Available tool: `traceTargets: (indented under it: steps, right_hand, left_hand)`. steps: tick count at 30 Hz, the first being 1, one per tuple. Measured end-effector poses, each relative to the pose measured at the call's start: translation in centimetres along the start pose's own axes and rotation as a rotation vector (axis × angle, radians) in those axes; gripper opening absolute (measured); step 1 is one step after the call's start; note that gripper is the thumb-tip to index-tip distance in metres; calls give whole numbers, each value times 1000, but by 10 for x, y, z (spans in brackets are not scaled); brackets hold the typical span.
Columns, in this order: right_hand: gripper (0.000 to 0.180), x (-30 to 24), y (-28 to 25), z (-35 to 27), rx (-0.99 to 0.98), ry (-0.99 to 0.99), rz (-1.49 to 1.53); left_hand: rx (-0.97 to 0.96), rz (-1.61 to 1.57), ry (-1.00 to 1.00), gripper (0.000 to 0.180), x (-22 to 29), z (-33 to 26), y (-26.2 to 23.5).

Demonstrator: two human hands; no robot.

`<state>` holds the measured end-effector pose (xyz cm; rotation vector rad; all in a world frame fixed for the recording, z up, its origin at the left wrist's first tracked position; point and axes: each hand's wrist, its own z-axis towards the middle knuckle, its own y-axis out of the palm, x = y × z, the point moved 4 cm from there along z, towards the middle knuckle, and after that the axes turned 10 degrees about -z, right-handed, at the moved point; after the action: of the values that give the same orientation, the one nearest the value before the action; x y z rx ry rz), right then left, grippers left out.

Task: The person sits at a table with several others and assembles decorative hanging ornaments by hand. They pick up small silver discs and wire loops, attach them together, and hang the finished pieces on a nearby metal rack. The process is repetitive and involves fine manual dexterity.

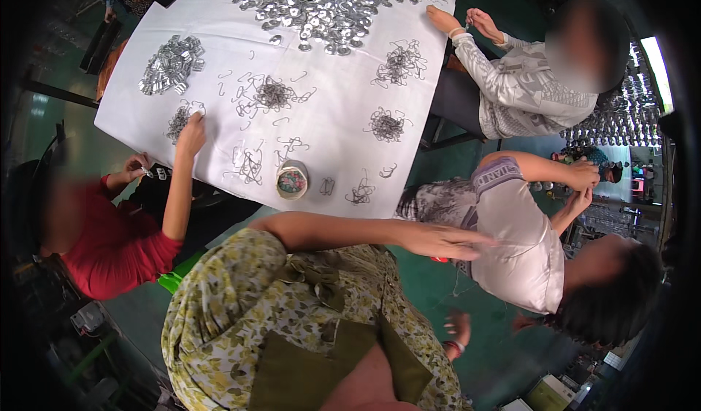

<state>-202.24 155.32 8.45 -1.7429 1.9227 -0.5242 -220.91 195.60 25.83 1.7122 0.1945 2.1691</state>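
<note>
hovering beside the white counter (332, 108), the left hand (442, 241) has its grip apart, the blurred right hand's (459, 326) i cannot tell, and with wire hooks (387, 124) and metal tabs (321, 15) heaped loose on the counter, much seems left, the done share unclear.

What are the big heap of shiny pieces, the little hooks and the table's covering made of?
Shiny pieces: apparently metal, polished, judging by bright glints. Little hooks: probably metal wire, grey, thin and bent. Table covering: white, matte, faintly creased; likely cloth, though plastic is possible.
</note>
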Motion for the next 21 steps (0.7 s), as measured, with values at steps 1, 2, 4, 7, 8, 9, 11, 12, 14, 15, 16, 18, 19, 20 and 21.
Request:
traceTargets:
  steps: [1, 2, 4, 7, 8, 9, 11, 12, 14, 15, 16, 18, 19, 20, 21]
  right_hand:
    - [33, -2, 29, 8, -110, 2, -19]
    - [35, -5, 59, 7, -220, 8, -27]
    - [38, -21, 98, 3, -182, -187, 276]
    - [38, -33, 135, 18, -217, -210, 296]
    - [37, -24, 141, 33, -256, -197, 305]
    - [36, -15, 149, 46, -294, -180, 318]
    - [33, -1, 147, 54, -356, -91, 360]
    - [32, -11, 135, 48, -344, -34, 353]
    - [30, -27, 114, 52, -217, -86, 267]
    - [30, -32, 106, 59, -153, -116, 226]
    - [30, -34, 101, 65, -122, -151, 237]
    - [30, -47, 93, 79, -52, -240, 265]
    - [30, -46, 93, 86, -47, -253, 287]
    - [30, -45, 97, 97, -45, -278, 305]
    - [30, -46, 102, 106, -45, -305, 326]
  left_hand:
    - [-41, -147, -87, 49, -9, -14, 2]
    - [-103, -159, -274, 45, -13, -31, -1]
    - [-47, 87, -443, 37, -19, -71, -16]
    - [312, 675, -538, 30, -24, -124, -42]
    - [398, 658, -553, 29, -17, -135, -47]
    - [478, 639, -567, 29, -11, -144, -54]
    - [604, 830, -657, 32, 13, -155, -63]
    - [678, 953, -709, 35, 12, -163, -71]
    - [795, 1205, -889, 40, -12, -182, -95]
    - [826, 1345, -1028, 43, -25, -186, -107]
    - [860, 1322, -1056, 43, -37, -189, -118]
    - [943, 1291, -1099, 44, -54, -189, -145]
    - [947, 1346, -1072, 43, -61, -188, -155]
    - [964, 1403, -1044, 43, -70, -192, -162]
    - [982, 1466, -1016, 43, -76, -192, -169]
